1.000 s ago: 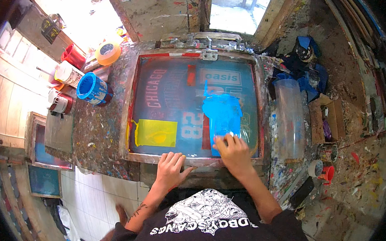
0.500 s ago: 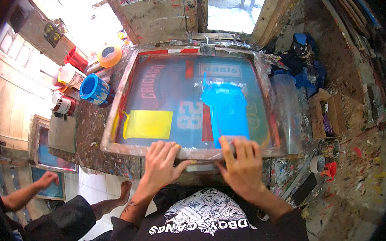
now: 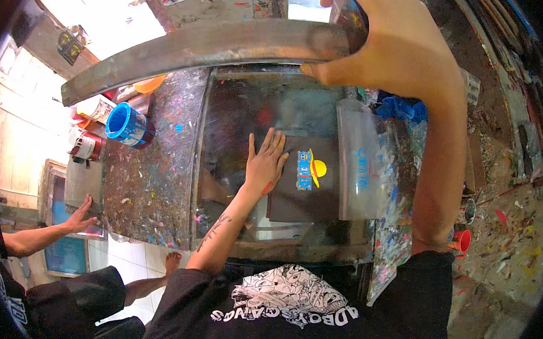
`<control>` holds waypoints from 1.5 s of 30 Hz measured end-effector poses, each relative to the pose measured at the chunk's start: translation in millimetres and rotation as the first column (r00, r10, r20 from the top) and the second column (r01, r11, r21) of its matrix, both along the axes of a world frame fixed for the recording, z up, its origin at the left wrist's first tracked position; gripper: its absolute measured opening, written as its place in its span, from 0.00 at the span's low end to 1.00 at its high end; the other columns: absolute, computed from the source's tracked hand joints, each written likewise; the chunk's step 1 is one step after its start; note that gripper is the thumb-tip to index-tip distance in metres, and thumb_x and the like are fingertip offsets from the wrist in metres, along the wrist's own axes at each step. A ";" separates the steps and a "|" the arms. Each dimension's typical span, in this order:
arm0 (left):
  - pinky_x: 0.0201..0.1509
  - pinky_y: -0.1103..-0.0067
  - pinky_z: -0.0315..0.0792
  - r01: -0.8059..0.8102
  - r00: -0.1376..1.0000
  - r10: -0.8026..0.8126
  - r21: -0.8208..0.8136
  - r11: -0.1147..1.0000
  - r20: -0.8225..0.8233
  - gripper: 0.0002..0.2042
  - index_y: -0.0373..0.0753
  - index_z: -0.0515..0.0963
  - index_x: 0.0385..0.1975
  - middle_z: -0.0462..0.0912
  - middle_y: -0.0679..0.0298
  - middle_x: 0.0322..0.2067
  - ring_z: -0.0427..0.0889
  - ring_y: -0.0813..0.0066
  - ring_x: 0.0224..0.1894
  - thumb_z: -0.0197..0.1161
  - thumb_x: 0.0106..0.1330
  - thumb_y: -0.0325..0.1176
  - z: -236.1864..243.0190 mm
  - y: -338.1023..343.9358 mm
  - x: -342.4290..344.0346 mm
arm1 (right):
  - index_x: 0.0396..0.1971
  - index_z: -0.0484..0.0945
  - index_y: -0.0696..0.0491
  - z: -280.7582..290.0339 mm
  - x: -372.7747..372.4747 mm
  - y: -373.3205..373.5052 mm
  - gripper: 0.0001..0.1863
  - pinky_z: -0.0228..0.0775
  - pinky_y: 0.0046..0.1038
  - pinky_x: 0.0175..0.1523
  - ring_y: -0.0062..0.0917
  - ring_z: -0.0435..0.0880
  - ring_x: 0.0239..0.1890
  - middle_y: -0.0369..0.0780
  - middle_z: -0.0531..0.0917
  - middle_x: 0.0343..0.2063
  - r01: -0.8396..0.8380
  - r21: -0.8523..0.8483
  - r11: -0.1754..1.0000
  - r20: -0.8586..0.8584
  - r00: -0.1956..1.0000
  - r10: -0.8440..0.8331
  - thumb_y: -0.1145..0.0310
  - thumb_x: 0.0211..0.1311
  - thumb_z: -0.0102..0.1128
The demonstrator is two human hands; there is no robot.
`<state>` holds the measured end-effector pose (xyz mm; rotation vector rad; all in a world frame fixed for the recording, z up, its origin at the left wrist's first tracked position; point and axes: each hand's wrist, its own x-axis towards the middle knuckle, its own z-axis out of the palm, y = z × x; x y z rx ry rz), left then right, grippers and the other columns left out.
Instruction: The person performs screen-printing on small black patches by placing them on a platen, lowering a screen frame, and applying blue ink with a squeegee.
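My right hand point(image 3: 396, 49) is closed round the near bar of a screen-printing frame point(image 3: 211, 42), which is tilted up high over the table. My left hand point(image 3: 264, 170) lies flat, fingers stretched, at the left edge of a folded dark cloth piece point(image 3: 303, 206). On that cloth is a print point(image 3: 311, 170) of blue lettering with a yellow hat. Beneath the cloth is a dark, glossy printing board point(image 3: 232, 104). The raised frame's mesh face is hidden from me.
Left of the board stand a blue paint tub point(image 3: 126, 126) and a red-and-white can point(image 3: 86, 144). A clear plastic sheet point(image 3: 363, 169) lies to the right, with a red cup point(image 3: 460, 240) beyond. At the lower left, another person's hand point(image 3: 80, 215) reaches toward a grey panel point(image 3: 84, 185).
The frame has swung up from lying flat, lifted by my right hand. My left hand has left its edge for the cloth, now uncovered. The other person's hand has shifted.
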<state>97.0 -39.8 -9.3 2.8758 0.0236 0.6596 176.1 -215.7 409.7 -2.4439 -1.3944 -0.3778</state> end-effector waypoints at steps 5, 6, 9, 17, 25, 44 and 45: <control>0.63 0.63 0.74 -0.018 0.979 -0.031 -0.239 0.971 -0.201 0.16 0.40 0.80 0.58 0.86 0.57 0.49 0.81 0.61 0.58 0.59 0.72 0.34 57.4 17.5 -36.2 | 0.47 0.80 0.61 5.3 17.4 8.4 0.43 0.78 0.38 0.52 0.41 0.85 0.48 0.52 0.85 0.44 0.084 -0.071 0.994 -0.091 0.992 -0.090 0.38 0.40 0.75; 0.44 0.64 0.80 0.013 0.999 -0.003 -0.208 0.978 0.049 0.14 0.39 0.82 0.53 0.85 0.58 0.34 0.86 0.59 0.40 0.60 0.70 0.28 58.9 43.9 -59.2 | 0.48 0.81 0.61 -3.6 30.8 16.6 0.43 0.77 0.39 0.54 0.41 0.84 0.50 0.52 0.85 0.46 0.053 -0.047 0.997 -0.032 0.998 -0.054 0.39 0.40 0.76; 0.41 0.62 0.80 -0.206 0.974 0.224 -0.264 0.942 0.038 0.10 0.38 0.81 0.49 0.86 0.51 0.36 0.86 0.50 0.38 0.58 0.72 0.26 85.0 126.1 -124.2 | 0.48 0.82 0.60 -10.7 31.8 22.0 0.40 0.77 0.39 0.57 0.40 0.83 0.51 0.52 0.85 0.48 0.082 0.012 0.997 0.180 0.980 -0.083 0.42 0.42 0.77; 0.57 0.61 0.72 -0.321 0.942 0.322 0.025 0.947 -0.091 0.20 0.36 0.79 0.53 0.82 0.52 0.51 0.79 0.51 0.53 0.70 0.62 0.37 99.4 98.5 -156.9 | 0.44 0.84 0.63 3.6 31.2 14.4 0.40 0.77 0.33 0.51 0.38 0.87 0.43 0.53 0.88 0.40 0.073 0.014 0.997 0.165 0.983 -0.075 0.41 0.41 0.77; 0.82 0.60 0.45 0.269 0.877 -0.296 -0.124 0.955 -0.379 0.42 0.38 0.62 0.74 0.57 0.57 0.77 0.50 0.61 0.81 0.62 0.67 0.59 42.0 24.5 -97.7 | 0.50 0.82 0.65 29.2 59.9 17.0 0.46 0.77 0.36 0.54 0.44 0.87 0.48 0.58 0.86 0.46 0.136 -0.068 0.988 -0.044 0.989 -0.139 0.38 0.41 0.76; 0.83 0.59 0.43 0.311 0.859 -0.324 -0.097 0.945 -0.396 0.44 0.40 0.61 0.75 0.58 0.61 0.77 0.49 0.62 0.81 0.63 0.65 0.62 37.7 24.5 -95.3 | 0.49 0.85 0.62 26.1 67.7 27.2 0.41 0.76 0.33 0.54 0.39 0.87 0.46 0.54 0.88 0.46 0.028 -0.018 0.999 -0.003 1.000 -0.028 0.42 0.43 0.77; 0.83 0.59 0.43 0.309 0.859 -0.319 -0.091 0.947 -0.400 0.44 0.40 0.61 0.75 0.58 0.61 0.77 0.49 0.63 0.81 0.63 0.64 0.62 37.6 24.9 -96.6 | 0.49 0.85 0.62 27.3 69.3 29.4 0.41 0.76 0.33 0.54 0.40 0.87 0.46 0.54 0.88 0.46 0.069 -0.030 0.997 -0.030 0.997 -0.070 0.41 0.43 0.77</control>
